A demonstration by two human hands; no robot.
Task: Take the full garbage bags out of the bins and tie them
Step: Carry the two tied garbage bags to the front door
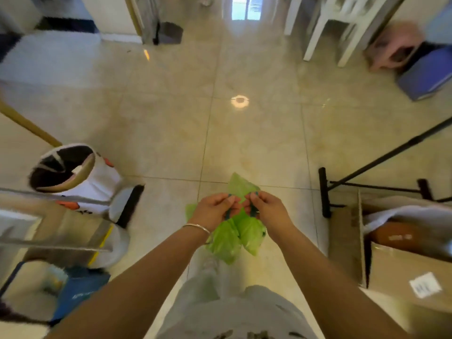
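bag: one green garbage bag hangs in the air in front of the person's legs, out of any bin, its bulk sagging below the hands, so its own weight keeps the neck taut for tying
drawstring: dark blue cord shows at the bag's mouth; two stretches are visible, one by each hand
left hand: the left hand has its fingers curled, pinching the cord and the bag's rim on its side
right hand: the right hand pinches the cord and plastic on the other side; both hands sit close together, likely to cross or knot the ends
bin: one white bin with a dark liner stands on the floor to the left, well apart from the bag
step: tying seems under way; no finished knot can be made out
bracelet: one thin bangle on the left wrist
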